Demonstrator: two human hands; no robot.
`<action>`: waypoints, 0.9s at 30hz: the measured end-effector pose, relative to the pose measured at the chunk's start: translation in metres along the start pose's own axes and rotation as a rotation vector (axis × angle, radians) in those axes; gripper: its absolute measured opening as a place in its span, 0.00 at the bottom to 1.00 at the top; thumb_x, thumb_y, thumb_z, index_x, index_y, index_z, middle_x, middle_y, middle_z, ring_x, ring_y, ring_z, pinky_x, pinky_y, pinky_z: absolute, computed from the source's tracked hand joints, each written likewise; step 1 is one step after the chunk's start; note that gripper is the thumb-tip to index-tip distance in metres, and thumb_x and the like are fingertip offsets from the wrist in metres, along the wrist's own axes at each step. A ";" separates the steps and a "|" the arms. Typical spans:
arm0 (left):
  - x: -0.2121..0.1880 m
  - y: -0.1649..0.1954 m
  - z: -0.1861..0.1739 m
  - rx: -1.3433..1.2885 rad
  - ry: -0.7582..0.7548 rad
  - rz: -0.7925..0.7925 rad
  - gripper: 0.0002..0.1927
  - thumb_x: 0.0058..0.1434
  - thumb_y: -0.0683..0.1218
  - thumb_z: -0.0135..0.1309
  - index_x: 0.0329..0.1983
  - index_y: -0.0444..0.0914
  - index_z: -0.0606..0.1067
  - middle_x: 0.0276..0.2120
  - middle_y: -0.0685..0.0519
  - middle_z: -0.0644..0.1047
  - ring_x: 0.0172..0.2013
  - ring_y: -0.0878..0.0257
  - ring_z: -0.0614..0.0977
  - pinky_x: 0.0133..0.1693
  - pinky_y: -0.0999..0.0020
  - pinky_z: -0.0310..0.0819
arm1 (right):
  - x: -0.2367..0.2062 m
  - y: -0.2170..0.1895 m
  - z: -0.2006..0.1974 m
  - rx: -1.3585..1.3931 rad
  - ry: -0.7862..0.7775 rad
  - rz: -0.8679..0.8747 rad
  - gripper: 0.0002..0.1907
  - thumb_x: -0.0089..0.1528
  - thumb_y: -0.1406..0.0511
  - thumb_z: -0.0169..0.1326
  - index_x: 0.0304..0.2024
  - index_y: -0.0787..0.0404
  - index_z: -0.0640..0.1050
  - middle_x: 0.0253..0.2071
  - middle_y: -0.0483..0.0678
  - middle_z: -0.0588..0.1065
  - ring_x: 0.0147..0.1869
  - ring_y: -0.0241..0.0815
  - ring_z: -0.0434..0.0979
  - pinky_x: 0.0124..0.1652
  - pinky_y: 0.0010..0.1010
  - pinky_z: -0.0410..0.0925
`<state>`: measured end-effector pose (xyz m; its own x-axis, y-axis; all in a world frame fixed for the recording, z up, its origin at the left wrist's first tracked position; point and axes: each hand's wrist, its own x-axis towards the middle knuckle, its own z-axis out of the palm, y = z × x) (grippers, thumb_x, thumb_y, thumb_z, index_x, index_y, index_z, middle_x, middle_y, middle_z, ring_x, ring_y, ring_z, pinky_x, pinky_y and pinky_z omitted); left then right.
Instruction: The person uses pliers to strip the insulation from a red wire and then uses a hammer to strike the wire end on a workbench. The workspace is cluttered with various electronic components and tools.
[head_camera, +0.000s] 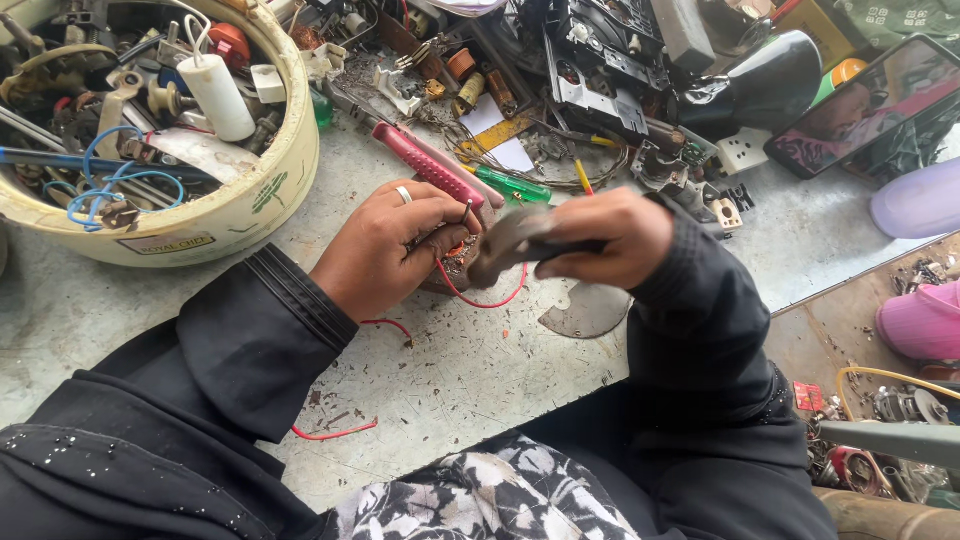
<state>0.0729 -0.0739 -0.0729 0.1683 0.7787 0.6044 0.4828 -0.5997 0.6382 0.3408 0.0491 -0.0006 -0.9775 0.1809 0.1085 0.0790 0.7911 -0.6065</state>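
Red wire (480, 298) loops just below the left hand (385, 250), whose fingers pinch its end. The right hand (600, 238), beside it, grips pliers (505, 245).

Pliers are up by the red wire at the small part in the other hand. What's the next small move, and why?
Probably close the pliers on the red wire near the part. The left hand pinches that part steady, the right hand holds the tool beside it, and the wire loops loose below.
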 end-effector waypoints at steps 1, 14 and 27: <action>0.000 0.000 0.000 -0.002 -0.002 0.000 0.07 0.65 0.41 0.59 0.46 0.38 0.80 0.43 0.50 0.81 0.48 0.53 0.81 0.52 0.60 0.71 | 0.000 0.001 0.005 0.001 -0.019 -0.019 0.17 0.57 0.68 0.68 0.48 0.66 0.81 0.34 0.52 0.81 0.33 0.41 0.84 0.34 0.31 0.74; -0.001 -0.002 0.001 -0.003 0.007 -0.010 0.08 0.64 0.40 0.59 0.46 0.38 0.80 0.45 0.49 0.80 0.49 0.52 0.80 0.53 0.59 0.72 | -0.007 0.013 0.003 0.036 -0.189 -0.114 0.21 0.55 0.68 0.69 0.50 0.66 0.81 0.37 0.53 0.82 0.36 0.46 0.83 0.37 0.33 0.75; -0.001 -0.003 0.003 0.027 0.016 0.000 0.09 0.63 0.40 0.59 0.47 0.37 0.80 0.45 0.48 0.80 0.49 0.51 0.79 0.53 0.58 0.72 | -0.011 0.014 -0.008 0.018 -0.037 -0.076 0.21 0.56 0.69 0.68 0.51 0.67 0.80 0.37 0.53 0.82 0.37 0.43 0.86 0.36 0.31 0.75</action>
<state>0.0736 -0.0725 -0.0772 0.1544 0.7753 0.6124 0.5055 -0.5946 0.6253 0.3544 0.0625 -0.0040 -0.9872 0.0982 0.1258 0.0008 0.7911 -0.6117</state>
